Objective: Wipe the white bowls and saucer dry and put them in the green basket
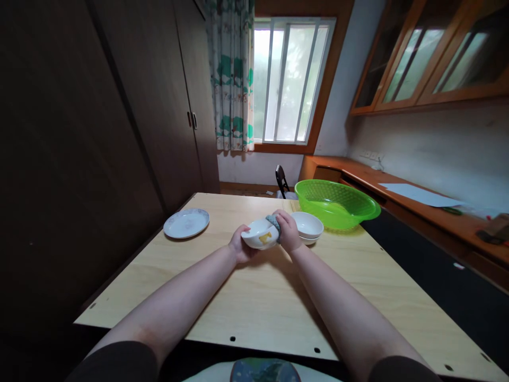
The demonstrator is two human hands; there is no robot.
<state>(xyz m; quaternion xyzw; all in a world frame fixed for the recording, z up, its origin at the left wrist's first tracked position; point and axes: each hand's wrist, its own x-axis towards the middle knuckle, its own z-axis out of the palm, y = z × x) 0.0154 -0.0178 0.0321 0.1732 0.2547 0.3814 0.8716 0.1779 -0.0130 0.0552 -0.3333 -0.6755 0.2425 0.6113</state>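
Bowl [258, 240] and cloth [272, 219] are meeting left of the basin [338, 204]

The left hand [241, 247] is clamping its grip on the bowl's left side. The bowl is hovering above the surface [222, 297], left of the green basin and nearer the person; it is tilting slightly and showing a yellow picture on its outer wall. The right hand [288, 229] is closing its grip on the grey-green cloth, pressing it over the bowl's right rim; its fingertips are partly hiding. Two white bowls are forming a stack [309, 225] just left of the basin, partly behind the right hand; whether stack and basin are touching, one cannot tell. A plate [186, 223] is lying well left of the basin. A dark chair [281, 179] is standing beyond the basin, to its left.
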